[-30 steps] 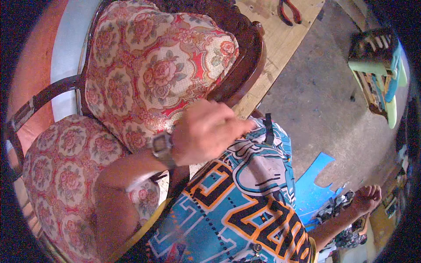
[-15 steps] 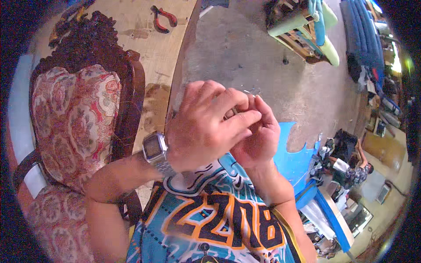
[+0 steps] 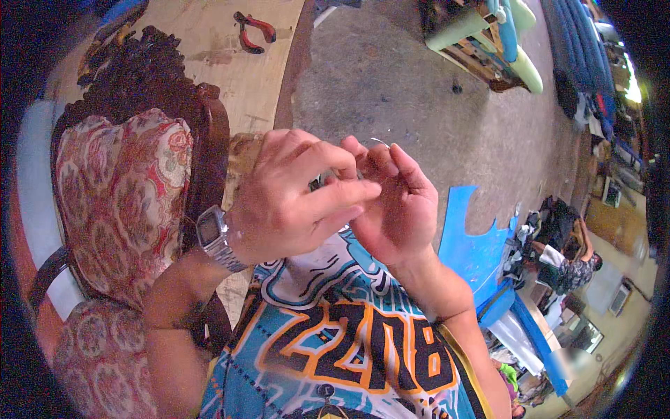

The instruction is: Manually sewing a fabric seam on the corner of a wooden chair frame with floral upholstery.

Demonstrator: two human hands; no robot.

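Observation:
My right hand (image 3: pixel 401 209) is raised in front of my chest, palm up, its thumb and fingertips pinched together. A thin, bright curved needle (image 3: pixel 380 142) sticks out past those fingertips. Close beside it my left hand (image 3: pixel 289 192), with a metal watch (image 3: pixel 218 234) on the wrist, has its fingers curled and its thumb and forefinger close together. Something small and dark shows in the gap inside the left fingers, too little to name. To the left stands a carved wooden chair with a floral padded back (image 3: pixel 125 202).
Red-handled pliers (image 3: pixel 255 31) lie on the wooden board (image 3: pixel 276 63) beyond the chair. A bare chair frame with pale padding (image 3: pixel 481 42) is at the far right on the concrete floor (image 3: pixel 391 77). Blue sheet material (image 3: pixel 467 241) lies to the right, near a bent-over person (image 3: pixel 569 258).
My left hand has moved left, away from the right fingertips, opening a gap between them. More of my right palm and the curved needle shows.

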